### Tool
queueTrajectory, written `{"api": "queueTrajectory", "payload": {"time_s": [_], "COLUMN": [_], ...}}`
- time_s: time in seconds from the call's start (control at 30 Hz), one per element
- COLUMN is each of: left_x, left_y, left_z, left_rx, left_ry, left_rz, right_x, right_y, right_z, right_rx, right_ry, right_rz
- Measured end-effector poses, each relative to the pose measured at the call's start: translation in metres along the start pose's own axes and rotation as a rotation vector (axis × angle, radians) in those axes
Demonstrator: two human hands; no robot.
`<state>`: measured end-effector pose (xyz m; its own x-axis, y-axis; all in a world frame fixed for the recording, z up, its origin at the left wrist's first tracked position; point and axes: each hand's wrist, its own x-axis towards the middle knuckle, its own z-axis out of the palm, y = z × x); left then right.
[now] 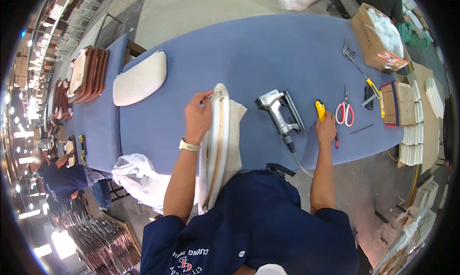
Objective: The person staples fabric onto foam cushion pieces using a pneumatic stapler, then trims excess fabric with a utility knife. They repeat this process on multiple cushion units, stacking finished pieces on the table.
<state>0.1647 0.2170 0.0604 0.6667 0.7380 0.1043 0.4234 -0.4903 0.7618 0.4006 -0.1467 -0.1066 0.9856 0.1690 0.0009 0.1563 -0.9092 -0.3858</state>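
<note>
My left hand (pixel 197 117), with a watch at its wrist, pinches the light fabric near the far end of a seat cushion (pixel 219 141). The cushion stands on its edge against my body, and its pale layered side faces up. Beige fabric spreads out on its right. A yellow utility knife (pixel 320 107) is in my right hand (pixel 326 128), low over the table and apart from the cushion. Between my hands lies a silver and black staple gun (pixel 281 113) with its air hose. Red-and-white-handled scissors (pixel 344 113) lie just right of the knife.
The blue-covered table (pixel 211 45) carries another beige cushion (pixel 141 81) at left. Stacked brown-edged seats (pixel 88 74) stand beyond it. A cardboard box (pixel 369 40) of white stuffing sits far right. White plastic (pixel 143 179) hangs at the near edge. Another person (pixel 62 179) works at far left.
</note>
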Motion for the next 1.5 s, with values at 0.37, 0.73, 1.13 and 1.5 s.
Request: {"api": "queueTrajectory", "payload": {"time_s": [0.37,0.73,1.13,1.5], "left_x": [-0.023,-0.057,-0.067,-0.071], "left_y": [0.082,0.072,0.053,0.040], "left_z": [-0.046,-0.068,-0.044,-0.030], "left_rx": [-0.547,-0.635,0.002,-0.148], "left_ry": [-0.216,-0.257,-0.105,-0.112], "left_rz": [-0.173,-0.401,-0.139,-0.226], "right_x": [-0.048,-0.083,-0.094,-0.092], "right_y": [-0.215,-0.279,-0.302,-0.304], "right_z": [-0.125,-0.072,-0.013,-0.022], "right_rx": [0.654,0.923,0.937,0.939], "right_ry": [-0.107,-0.174,-0.200,-0.228], "right_rz": [-0.821,-0.707,-0.526,-0.546]}}
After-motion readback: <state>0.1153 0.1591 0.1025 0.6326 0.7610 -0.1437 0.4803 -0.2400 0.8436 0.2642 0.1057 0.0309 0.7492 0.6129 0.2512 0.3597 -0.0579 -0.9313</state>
